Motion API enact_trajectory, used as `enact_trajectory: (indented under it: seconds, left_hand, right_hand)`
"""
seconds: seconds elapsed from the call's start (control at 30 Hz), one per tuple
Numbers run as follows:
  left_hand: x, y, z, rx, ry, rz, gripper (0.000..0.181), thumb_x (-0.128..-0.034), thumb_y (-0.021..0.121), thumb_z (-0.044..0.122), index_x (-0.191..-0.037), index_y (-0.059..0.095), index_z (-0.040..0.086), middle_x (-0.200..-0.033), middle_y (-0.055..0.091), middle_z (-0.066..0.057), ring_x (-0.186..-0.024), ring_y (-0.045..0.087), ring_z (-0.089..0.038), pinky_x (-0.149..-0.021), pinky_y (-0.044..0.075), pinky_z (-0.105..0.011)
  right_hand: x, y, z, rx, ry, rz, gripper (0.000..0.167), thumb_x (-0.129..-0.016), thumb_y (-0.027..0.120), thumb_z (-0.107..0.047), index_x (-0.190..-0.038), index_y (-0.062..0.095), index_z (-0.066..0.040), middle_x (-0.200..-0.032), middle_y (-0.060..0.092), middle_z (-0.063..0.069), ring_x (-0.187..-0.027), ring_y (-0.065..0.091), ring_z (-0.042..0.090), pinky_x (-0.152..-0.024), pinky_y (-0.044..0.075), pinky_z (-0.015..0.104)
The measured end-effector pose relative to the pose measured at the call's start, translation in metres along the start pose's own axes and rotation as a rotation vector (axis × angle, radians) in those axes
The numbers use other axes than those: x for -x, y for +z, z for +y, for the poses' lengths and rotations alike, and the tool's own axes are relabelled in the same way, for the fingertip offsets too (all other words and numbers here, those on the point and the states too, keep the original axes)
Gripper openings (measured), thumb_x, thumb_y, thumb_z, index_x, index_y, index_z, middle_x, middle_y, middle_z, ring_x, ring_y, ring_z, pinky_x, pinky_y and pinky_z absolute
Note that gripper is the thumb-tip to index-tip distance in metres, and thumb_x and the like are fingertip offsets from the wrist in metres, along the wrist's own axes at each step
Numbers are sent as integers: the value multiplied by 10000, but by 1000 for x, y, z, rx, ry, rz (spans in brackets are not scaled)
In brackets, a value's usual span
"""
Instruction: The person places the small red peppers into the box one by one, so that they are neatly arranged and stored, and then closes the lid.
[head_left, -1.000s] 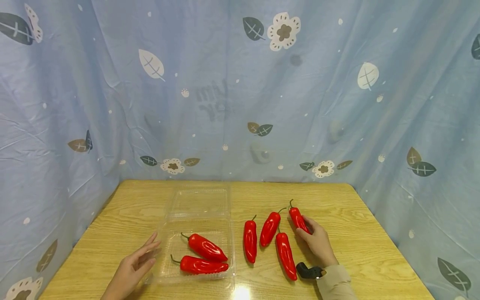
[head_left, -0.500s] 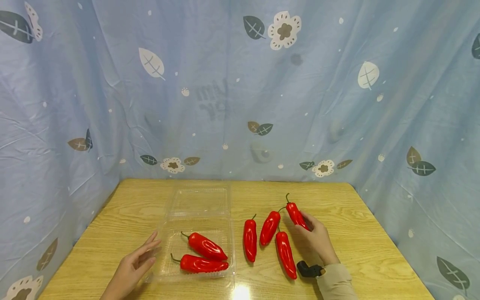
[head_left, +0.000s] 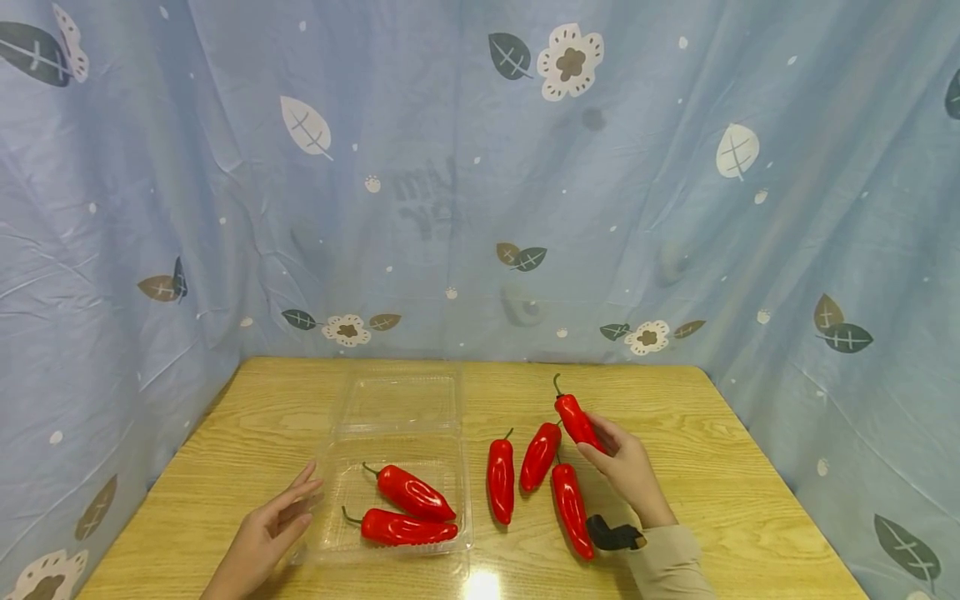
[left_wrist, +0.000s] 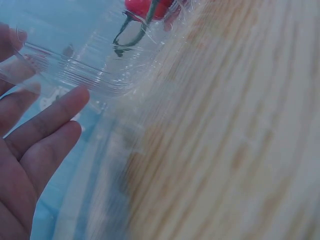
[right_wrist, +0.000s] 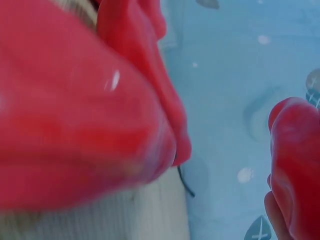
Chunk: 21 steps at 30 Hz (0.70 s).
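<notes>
A red pepper (head_left: 576,418) is pinched between the thumb and fingers of my right hand (head_left: 632,475), its green stem pointing away. In the right wrist view that pepper (right_wrist: 300,165) shows at the right edge with a fingertip beside it. Three more red peppers (head_left: 500,482) (head_left: 541,457) (head_left: 572,511) lie on the table left of this hand. My left hand (head_left: 264,533), fingers extended, is at the left side of a clear plastic box (head_left: 390,450) holding two red peppers (head_left: 414,493) (head_left: 407,528). In the left wrist view, its fingers (left_wrist: 55,115) are by the box's edge.
The box's clear lid (head_left: 402,402) lies folded back on the wooden table (head_left: 285,417). Behind and at both sides hangs a blue patterned curtain (head_left: 450,208). A black strap piece (head_left: 615,534) sits at my right wrist, near the front pepper.
My right hand has moved left and away from me, carrying the pepper with it toward the far side of the loose peppers. My left hand has stayed nearly still.
</notes>
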<state>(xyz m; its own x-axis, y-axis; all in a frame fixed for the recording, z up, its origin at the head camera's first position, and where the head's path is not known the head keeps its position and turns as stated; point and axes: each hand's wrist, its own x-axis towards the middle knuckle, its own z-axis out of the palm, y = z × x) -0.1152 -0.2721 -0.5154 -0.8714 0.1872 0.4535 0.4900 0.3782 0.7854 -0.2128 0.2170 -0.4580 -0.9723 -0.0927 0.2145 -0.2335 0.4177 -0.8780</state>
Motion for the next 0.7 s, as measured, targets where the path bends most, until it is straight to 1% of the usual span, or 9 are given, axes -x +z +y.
enact_trajectory:
  seconds: [0.1, 0.2, 0.37, 0.43, 0.53, 0.6, 0.7]
  left_hand:
    - [-1, 0, 1, 14, 10, -7, 393, -914, 547, -71, -1299, 487, -116, -1521, 305, 116, -1152, 533, 55, -855, 481, -78]
    - [-1, 0, 2, 23, 14, -8, 395, -910, 538, -90, -1299, 483, -122, -1519, 302, 128, -1154, 529, 60, -858, 472, -65]
    - [-1, 0, 2, 24, 14, -8, 394, -909, 537, -93, -1298, 480, -128, -1520, 307, 109, -1156, 528, 58, -858, 474, -67]
    - [-1, 0, 1, 25, 3, -5, 393, -911, 541, -84, -1298, 484, -122, -1518, 314, 101, -1155, 531, 54, -857, 479, -74]
    - [-1, 1, 1, 29, -13, -2, 393, -913, 541, -80, -1299, 485, -118, -1517, 321, 90, -1148, 540, 48, -860, 479, -75]
    - [0, 1, 2, 42, -18, -5, 394, -915, 536, -81, -1303, 479, -122, -1516, 315, 109, -1145, 541, 51, -859, 478, -73]
    - [0, 1, 4, 51, -10, -9, 395, -915, 526, -93, -1304, 468, -135, -1518, 305, 124, -1151, 531, 59, -860, 471, -62]
  right_hand:
    - [0, 5, -5, -29, -7, -19, 544, -861, 700, -105, -1349, 498, 20, -1326, 542, 235, -1193, 543, 368, -900, 522, 216]
    - [-1, 11, -9, -45, -12, -36, 546, -849, 707, -87, -1348, 507, 6, -1313, 558, 220, -1173, 563, 354, -886, 524, 201]
    - [-2, 22, -19, -67, -20, -68, 539, -845, 713, -94, -1341, 519, -7, -1287, 577, 219, -1134, 591, 350, -863, 552, 256]
    - [-3, 27, -24, -74, -26, -93, 538, -853, 706, -104, -1346, 513, -8, -1293, 571, 220, -1141, 588, 346, -879, 549, 276]
    - [-4, 34, -32, -78, -32, -126, 530, -858, 701, -112, -1347, 516, -24, -1294, 577, 201, -1142, 590, 326, -890, 540, 279]
    - [-5, 39, -37, -71, -38, -148, 528, -864, 696, -121, -1353, 514, -41, -1300, 578, 181, -1136, 594, 303, -895, 528, 266]
    - [-6, 48, -42, -51, -70, -179, 518, -869, 691, -121, -1353, 518, -57, -1288, 590, 164, -1100, 610, 276, -888, 520, 251]
